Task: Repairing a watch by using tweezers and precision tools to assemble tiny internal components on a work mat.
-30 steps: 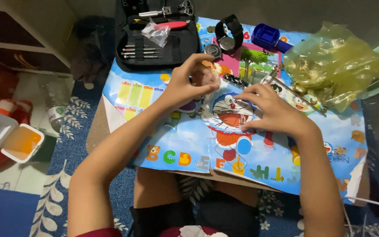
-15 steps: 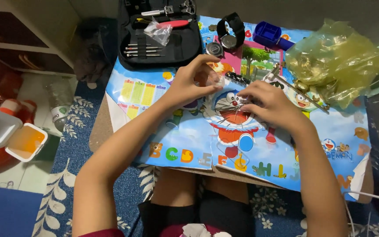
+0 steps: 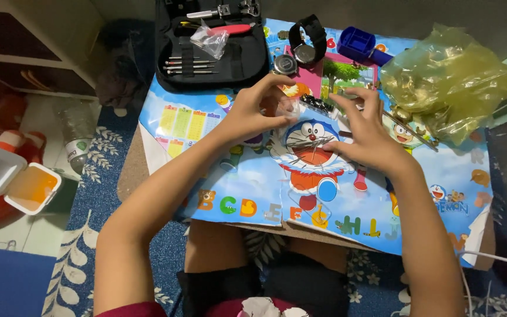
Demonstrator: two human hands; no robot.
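Note:
My left hand (image 3: 252, 110) is curled over a small clear plastic bag (image 3: 289, 107) on a colourful cartoon mat (image 3: 330, 182), its fingers pinching the bag's edge. My right hand (image 3: 366, 130) lies beside it with fingers spread, fingertips near a small dark metal watch band piece (image 3: 318, 105). What lies inside the bag is too small to tell.
An open black tool case (image 3: 209, 50) with thin tools and a red-handled one lies at the back. A black wristwatch (image 3: 307, 36), a watch face (image 3: 285, 64), a blue box (image 3: 356, 42) and a yellowish plastic bag (image 3: 447, 79) sit at the back right. An open white container (image 3: 13, 179) stands on the floor, left.
Both hands stayed over the middle of the mat, working the small clear bag. The view has shifted slightly; the right hand's fingers have spread wider.

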